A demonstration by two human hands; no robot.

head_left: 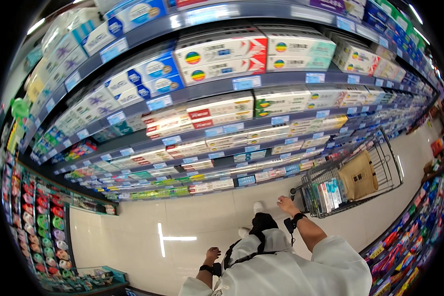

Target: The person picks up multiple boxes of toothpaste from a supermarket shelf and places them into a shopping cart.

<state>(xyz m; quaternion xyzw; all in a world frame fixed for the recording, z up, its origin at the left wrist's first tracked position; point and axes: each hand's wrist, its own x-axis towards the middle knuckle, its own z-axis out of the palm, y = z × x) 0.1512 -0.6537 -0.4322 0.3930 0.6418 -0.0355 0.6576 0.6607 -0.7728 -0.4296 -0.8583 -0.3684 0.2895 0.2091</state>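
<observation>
Apparently browsing, a shopper (281, 271) faces shelved toothpaste cartons (221, 55), left hand (212, 254) and right hand (286, 204) empty, each grip loosely relaxed; the shopping cart (309, 195) stands at right; taking a carton would require reaching forward.

Bare left hand (213, 253): low, beside the torso, fingers loosely half-curled.
Bare right hand (286, 204): farther forward, fingers half-curled.
Bare right forearm (311, 234): angled ahead from a loose, pale fabric sleeve (339, 256).

Worn are a pale top (293, 271), black straps (227, 257), black wristbands (289, 225), dark trousers (264, 223), white shoes (257, 207).
</observation>
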